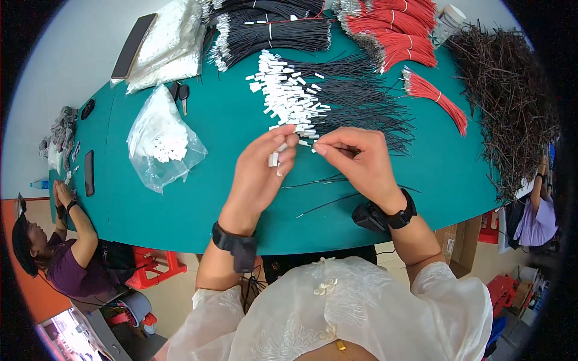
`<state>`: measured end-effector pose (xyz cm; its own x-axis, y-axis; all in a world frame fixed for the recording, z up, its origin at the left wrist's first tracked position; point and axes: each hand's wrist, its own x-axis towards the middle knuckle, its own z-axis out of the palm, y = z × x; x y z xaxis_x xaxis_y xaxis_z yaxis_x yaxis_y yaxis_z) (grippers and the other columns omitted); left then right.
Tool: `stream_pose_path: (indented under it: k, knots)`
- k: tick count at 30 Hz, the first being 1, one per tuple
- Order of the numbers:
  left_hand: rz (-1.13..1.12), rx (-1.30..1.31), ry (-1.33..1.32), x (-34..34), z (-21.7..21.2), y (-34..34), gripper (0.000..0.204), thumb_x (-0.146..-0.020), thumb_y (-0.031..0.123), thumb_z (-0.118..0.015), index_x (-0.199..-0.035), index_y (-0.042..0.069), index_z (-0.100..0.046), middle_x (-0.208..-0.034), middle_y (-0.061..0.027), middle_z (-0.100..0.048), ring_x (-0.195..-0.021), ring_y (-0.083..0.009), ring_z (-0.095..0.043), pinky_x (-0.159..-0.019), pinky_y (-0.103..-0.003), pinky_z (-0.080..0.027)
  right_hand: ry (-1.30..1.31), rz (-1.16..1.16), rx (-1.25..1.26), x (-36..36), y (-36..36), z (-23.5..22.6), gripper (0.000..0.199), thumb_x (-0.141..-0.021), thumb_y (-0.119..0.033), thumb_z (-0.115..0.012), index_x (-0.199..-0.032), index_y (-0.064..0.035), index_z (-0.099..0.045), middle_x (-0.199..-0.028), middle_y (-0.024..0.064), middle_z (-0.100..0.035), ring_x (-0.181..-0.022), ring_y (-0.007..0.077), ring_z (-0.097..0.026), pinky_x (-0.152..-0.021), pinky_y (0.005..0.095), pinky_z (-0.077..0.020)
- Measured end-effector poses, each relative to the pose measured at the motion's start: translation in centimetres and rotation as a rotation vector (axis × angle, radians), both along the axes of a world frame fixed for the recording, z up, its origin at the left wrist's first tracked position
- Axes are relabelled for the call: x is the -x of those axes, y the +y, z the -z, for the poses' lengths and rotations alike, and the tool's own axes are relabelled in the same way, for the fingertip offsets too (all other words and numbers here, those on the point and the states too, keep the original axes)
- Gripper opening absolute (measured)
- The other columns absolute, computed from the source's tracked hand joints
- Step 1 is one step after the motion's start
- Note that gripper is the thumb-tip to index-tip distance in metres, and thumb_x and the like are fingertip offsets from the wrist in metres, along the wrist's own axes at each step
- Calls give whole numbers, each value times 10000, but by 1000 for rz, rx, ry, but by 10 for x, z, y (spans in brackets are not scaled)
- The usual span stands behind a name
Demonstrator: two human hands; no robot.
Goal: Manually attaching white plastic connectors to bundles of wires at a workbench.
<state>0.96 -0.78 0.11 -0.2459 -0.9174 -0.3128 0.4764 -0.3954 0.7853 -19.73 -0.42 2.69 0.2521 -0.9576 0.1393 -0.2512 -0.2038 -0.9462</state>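
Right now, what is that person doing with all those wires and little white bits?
A person at a green table is working with both hands. The left hand holds a couple of small white plastic connectors, and the right hand pinches something thin beside it, too small to make out. Just behind the hands lie black wires with white connectors on their ends. A few loose black wires lie near the right wrist.

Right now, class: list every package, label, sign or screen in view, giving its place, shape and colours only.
Clear plastic bag: left of the hands on the green table, crumpled, holding small white pieces.
Larger clear bags: far left of the table, stacked, whitish contents.
Dark phone: left table edge, flat black rectangle, screen off.
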Motion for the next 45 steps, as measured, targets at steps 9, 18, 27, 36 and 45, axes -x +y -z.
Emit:
stream_pose_path:
  k: [9,18,27,36,45]
  knots:
    - [71,-173,688,-18,18,-9,285,-1024,67,-461,-1286,-47,-464,-983,-98,-554,-737,-106,-496,-546,-230,-394,-41,66,17,-2,-1,2,76,-874,-13,-713,-941,20,-725,-795,32,-695,-661,26,-571,-547,176,-401]
    - [-264,-323,857,-16,14,-12,266,-1004,-7,-467,-1263,-60,-442,-1040,-139,-517,-890,-192,-554,-720,-267,-504,46,57,60,1,0,2,84,-857,-8,-720,-939,6,-736,-754,20,-694,-619,18,-550,-524,176,-373]
    - [-348,-326,686,1,-2,-5,298,-982,-42,-474,-1273,-89,-425,-1219,-228,-534,-1024,-259,-580,-940,-295,-527,55,62,115,-1,-1,3,93,-840,-14,-736,-932,-8,-746,-751,22,-701,-603,18,-541,-508,182,-357]
    - [-126,-83,309,3,10,1,304,-1029,92,-482,-1297,-50,-495,-1105,-165,-663,-738,-115,-547,-660,-211,-476,47,66,139,0,0,0,97,-834,-21,-748,-931,-11,-746,-771,29,-713,-618,19,-563,-512,182,-367]
    - [-79,157,-36,8,4,4,266,-1005,137,-570,-1217,-13,-627,-978,-73,-680,-614,-36,-404,-523,-185,-296,48,114,115,3,0,-2,89,-837,6,-740,-926,16,-732,-793,38,-713,-672,28,-600,-561,173,-429]
